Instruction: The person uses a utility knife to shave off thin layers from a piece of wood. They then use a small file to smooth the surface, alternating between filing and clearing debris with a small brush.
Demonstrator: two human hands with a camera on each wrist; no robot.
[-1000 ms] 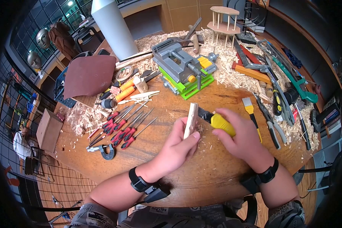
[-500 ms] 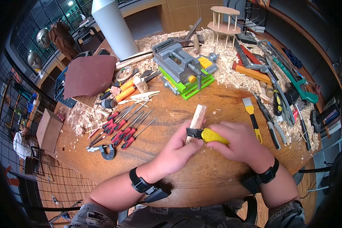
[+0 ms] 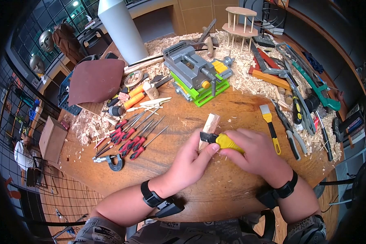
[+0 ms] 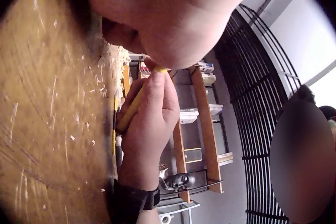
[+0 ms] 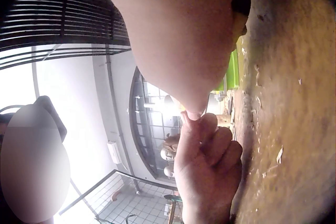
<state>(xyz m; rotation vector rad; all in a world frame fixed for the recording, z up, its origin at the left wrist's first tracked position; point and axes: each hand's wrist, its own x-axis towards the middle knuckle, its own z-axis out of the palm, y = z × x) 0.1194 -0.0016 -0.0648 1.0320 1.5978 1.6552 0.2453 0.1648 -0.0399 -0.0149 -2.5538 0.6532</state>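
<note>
In the head view, a short split stick of pale wood (image 3: 212,120) leans up from my left hand (image 3: 189,160), which grips its lower end. My right hand (image 3: 256,154) holds a utility knife (image 3: 228,143) by its yellow handle. The knife's dark blade lies across the face of the stick, just above the left hand's grip. My left thumb reaches up to the front end of the handle. In the left wrist view, the right hand (image 4: 149,124) is curled round the yellow handle. The right wrist view has the left hand (image 5: 207,166) with curled fingers; the blade is hidden there.
A grey vise (image 3: 189,67) on a green base stands beyond the hands. Red-handled files (image 3: 128,138) and a micrometer (image 3: 114,162) lie left. A yellow brush (image 3: 267,116), pliers (image 3: 291,138) and saws lie right. Wood shavings (image 3: 240,77) cover the far side.
The knife came from the stick's right side leftward and down onto its face, and the stick turned and tipped rightward. Over the last half second, both have shifted only slightly.
</note>
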